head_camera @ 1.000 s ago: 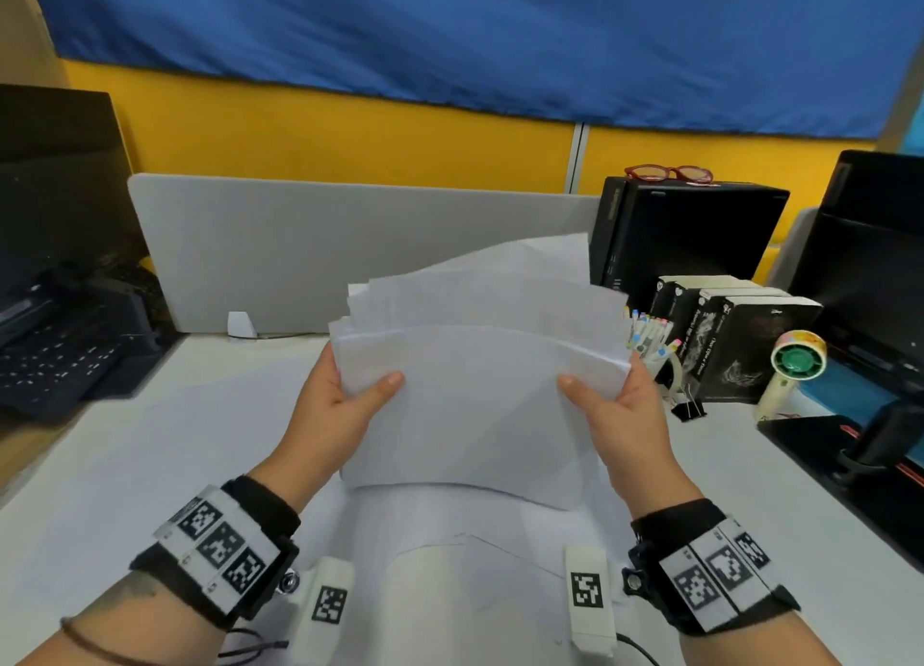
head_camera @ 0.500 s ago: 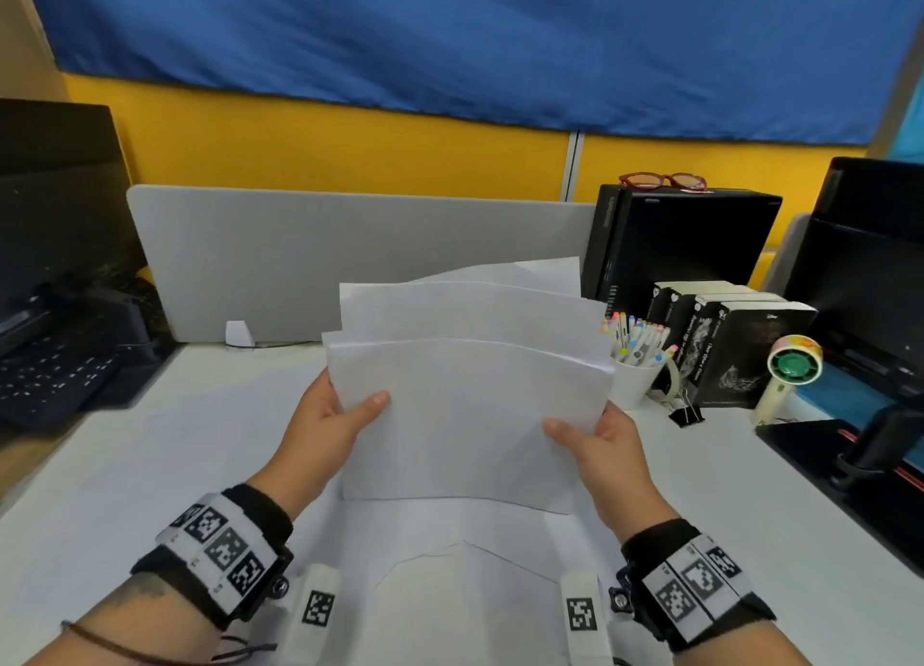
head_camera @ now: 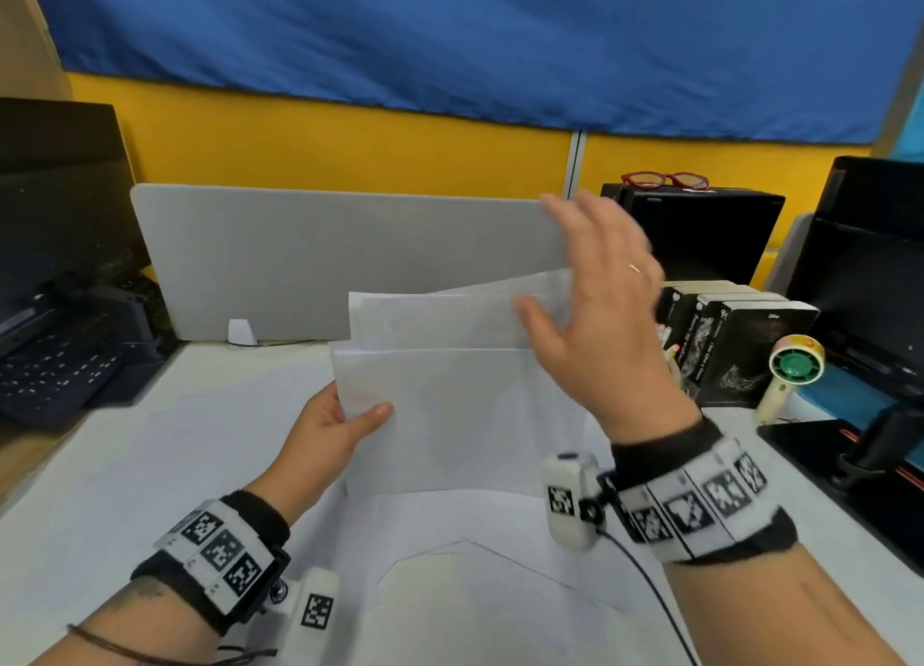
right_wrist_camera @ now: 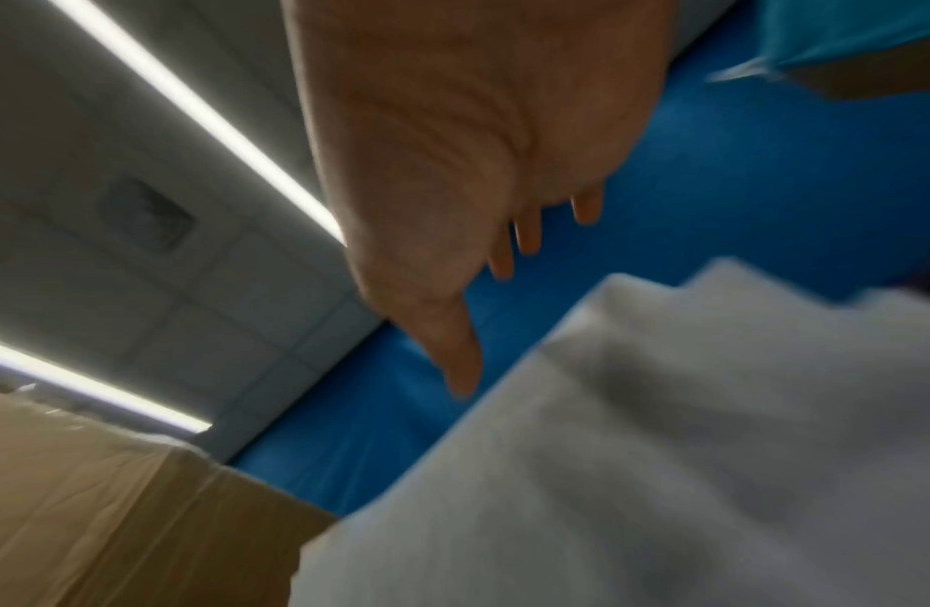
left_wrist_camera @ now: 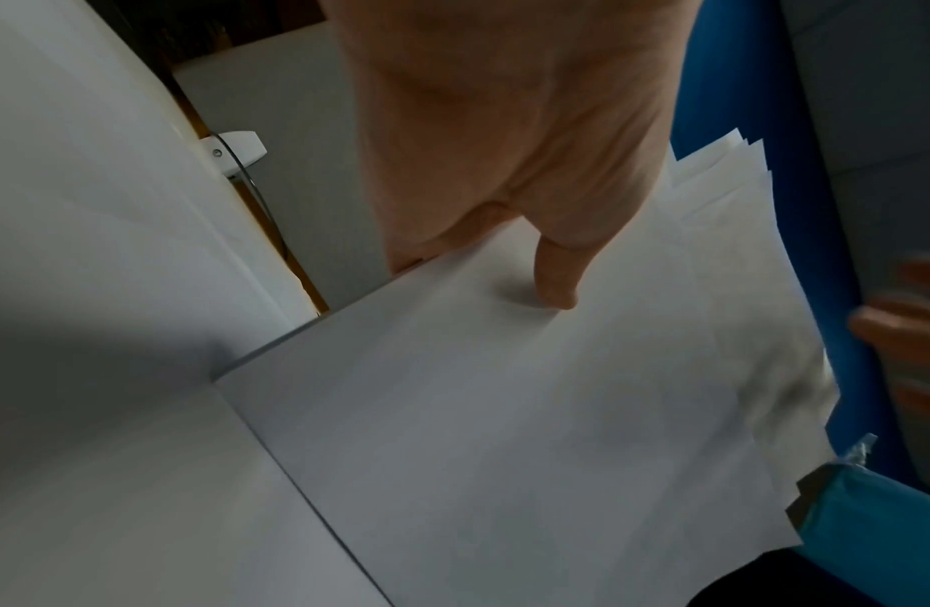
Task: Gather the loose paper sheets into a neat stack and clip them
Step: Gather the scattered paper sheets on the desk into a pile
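Several white paper sheets stand nearly upright above the desk, fanned unevenly, their top edges staggered. My left hand grips their left edge, thumb pressed on the front sheet. My right hand is raised over the sheets' upper right corner, fingers spread and straight, holding nothing; it is blurred. In the right wrist view the open right hand hovers above the blurred sheets. More paper lies flat on the desk below. No clip shows in the frames of this moment.
A grey divider panel stands behind the sheets. Black boxes, a small fan and a black case with red glasses crowd the right. A keyboard sits at the left.
My right hand let go of the sheets' right edge and rose, open, to their upper right corner. My left hand keeps its grip on the left edge.
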`<act>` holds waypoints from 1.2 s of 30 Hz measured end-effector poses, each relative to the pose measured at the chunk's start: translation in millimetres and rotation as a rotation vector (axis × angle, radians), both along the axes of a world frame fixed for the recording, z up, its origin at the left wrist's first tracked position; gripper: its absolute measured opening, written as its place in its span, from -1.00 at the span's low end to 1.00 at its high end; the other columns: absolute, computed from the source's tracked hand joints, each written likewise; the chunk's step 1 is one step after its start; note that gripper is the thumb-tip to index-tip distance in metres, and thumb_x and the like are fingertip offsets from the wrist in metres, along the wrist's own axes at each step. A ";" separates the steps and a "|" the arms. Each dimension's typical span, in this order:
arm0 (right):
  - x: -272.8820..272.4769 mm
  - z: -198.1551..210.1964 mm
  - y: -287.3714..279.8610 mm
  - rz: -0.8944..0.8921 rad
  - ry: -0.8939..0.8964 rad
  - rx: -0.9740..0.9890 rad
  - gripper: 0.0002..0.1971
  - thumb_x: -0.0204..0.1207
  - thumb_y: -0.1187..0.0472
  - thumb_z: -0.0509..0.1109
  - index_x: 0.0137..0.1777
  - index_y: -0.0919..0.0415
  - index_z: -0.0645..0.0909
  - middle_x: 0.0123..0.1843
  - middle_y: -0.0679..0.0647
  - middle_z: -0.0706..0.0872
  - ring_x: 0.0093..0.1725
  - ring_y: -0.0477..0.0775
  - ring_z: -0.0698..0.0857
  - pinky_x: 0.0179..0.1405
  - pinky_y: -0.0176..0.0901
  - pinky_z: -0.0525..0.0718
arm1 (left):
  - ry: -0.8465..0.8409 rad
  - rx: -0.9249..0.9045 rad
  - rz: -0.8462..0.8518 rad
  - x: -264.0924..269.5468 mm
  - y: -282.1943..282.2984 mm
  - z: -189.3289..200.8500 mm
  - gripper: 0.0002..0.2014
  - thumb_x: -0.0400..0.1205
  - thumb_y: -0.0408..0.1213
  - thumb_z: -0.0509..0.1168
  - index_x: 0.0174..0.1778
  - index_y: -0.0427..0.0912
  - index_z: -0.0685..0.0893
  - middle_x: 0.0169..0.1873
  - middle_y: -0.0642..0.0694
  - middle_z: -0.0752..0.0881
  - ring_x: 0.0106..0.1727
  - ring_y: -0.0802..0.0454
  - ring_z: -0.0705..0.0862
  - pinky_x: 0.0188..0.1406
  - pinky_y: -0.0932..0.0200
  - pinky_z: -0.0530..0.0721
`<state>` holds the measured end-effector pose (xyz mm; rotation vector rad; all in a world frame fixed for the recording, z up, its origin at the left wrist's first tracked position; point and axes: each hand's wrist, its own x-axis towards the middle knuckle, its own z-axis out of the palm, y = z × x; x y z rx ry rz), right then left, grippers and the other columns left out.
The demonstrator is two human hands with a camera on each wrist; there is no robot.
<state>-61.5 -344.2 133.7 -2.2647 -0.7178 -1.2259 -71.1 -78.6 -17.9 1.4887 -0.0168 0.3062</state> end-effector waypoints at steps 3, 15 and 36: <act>7.6 34.0 36.1 0.003 0.250 -0.494 -0.44 0.58 -0.03 0.44 0.56 -0.05 0.43 0.47 0.04 0.58 0.59 0.14 0.41 0.59 0.31 0.20 | -0.011 -0.020 -0.018 0.6 0.0 0.5 -0.64 0.68 -0.42 0.41 0.42 -0.18 0.70 0.22 -0.07 0.87 0.24 -0.06 0.85 0.12 0.19 0.83; 43.3 45.7 -11.1 0.449 0.268 0.515 -0.84 0.57 0.28 0.49 -0.16 -0.01 0.76 -0.34 -0.26 0.75 -0.28 -0.28 0.65 -0.15 -0.32 0.63 | -0.010 -0.060 -0.085 7.1 13.2 2.3 -0.32 0.37 0.06 0.69 0.34 -0.21 0.75 0.20 -0.17 0.87 0.23 -0.15 0.85 0.10 0.14 0.84; 62.9 -108.6 -75.6 0.213 1.092 0.469 -0.55 0.54 0.54 0.21 0.14 -0.01 0.67 0.07 -0.02 0.78 0.23 0.17 0.70 0.13 -0.03 0.61 | 0.013 -0.124 -0.173 12.2 5.0 -0.6 -0.18 0.28 0.22 0.69 0.38 -0.18 0.74 0.25 -0.15 0.85 0.29 -0.16 0.82 0.06 0.17 0.84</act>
